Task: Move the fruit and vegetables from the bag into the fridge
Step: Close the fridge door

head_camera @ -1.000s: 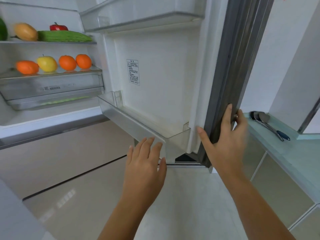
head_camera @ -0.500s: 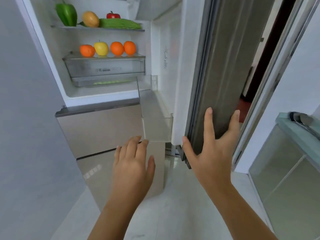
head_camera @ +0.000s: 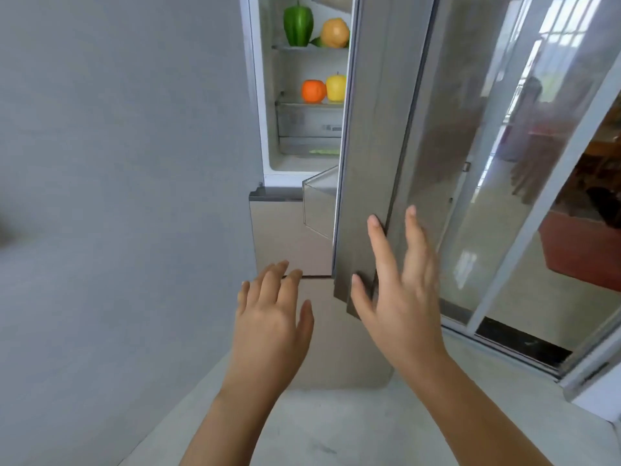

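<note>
The fridge door (head_camera: 373, 146) stands partly swung in, leaving a narrow gap into the fridge. Through the gap I see a green pepper (head_camera: 298, 25) and a tan round fruit (head_camera: 334, 32) on the upper shelf. On the shelf below sit an orange (head_camera: 314, 90) and a yellow apple (head_camera: 336, 87). My right hand (head_camera: 400, 284) presses flat with straight fingers on the door's lower outer edge. My left hand (head_camera: 274, 314) hovers open in front of the lower drawer front, holding nothing. No bag is in view.
A grey wall (head_camera: 127, 196) fills the left side. A sliding glass door (head_camera: 524, 183) with a metal frame stands to the right of the fridge. The fridge's lower drawer front (head_camera: 289, 237) is closed. Pale floor lies below.
The fridge door has swung further towards closed under my right hand, hiding the right-hand oranges and most of the upper shelf. My view has shifted left towards the wall.
</note>
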A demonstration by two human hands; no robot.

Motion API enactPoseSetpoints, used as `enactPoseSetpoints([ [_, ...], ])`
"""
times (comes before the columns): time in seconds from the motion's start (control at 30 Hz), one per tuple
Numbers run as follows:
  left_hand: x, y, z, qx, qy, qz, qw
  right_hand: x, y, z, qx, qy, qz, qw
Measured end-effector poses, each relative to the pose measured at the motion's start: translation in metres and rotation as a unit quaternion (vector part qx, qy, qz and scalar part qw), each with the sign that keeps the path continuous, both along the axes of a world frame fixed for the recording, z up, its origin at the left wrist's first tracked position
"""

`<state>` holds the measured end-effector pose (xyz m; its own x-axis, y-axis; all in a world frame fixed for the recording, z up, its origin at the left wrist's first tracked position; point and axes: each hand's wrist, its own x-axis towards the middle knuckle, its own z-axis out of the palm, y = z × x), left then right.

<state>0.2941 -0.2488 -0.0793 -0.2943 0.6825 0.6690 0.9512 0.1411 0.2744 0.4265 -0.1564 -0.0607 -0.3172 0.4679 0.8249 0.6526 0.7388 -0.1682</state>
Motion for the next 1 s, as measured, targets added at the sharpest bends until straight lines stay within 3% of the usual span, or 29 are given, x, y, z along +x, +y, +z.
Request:
enactPoseSetpoints([
  [0.17, -0.044, 0.012, -0.006, -0.013, 0.005, 0.046, 0.999, -0.058, 0.034, 0.004, 0.015, -0.054, 0.028, 0.998],
  [0.7, -0.189, 0.126, -0.001, -0.016, 0.03, 0.13, 0.991, -0.234, 0.151, -0.002, 0.052, -0.028, 0.126, 0.99],
  [1.0, -0.222, 0.182, 0.001, -0.019, 0.043, 0.121, 0.992, -0.275, 0.23, 0.004, -0.046, -0.05, 0.138, 0.988],
])
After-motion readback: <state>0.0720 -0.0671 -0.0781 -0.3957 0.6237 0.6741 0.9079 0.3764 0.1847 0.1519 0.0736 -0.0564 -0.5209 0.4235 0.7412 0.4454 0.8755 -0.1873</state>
